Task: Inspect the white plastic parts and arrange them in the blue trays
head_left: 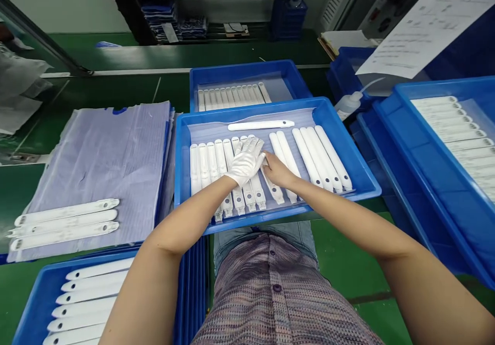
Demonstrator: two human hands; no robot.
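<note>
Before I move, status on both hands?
Gloved left hand over white strips. Right hand at far end of one strip. Crosswise strip lies beyond both.

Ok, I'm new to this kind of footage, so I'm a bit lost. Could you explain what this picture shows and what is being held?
There's no machine here: a camera on a person's head looks forward and down past their own forearms. In front is a blue tray, lined with a thin pale sheet, with slim white strips set side by side and one crosswise at the far side. The left hand wears a white glove and lies over several strips, fingers extended. The bare right hand is beside it, at the upper end of one strip; whether it grips that strip is hidden. To the left, three more strips lie on a stack of pale sheets. Other blue trays of strips surround this one, and a squeeze bottle stands at the right.
</note>
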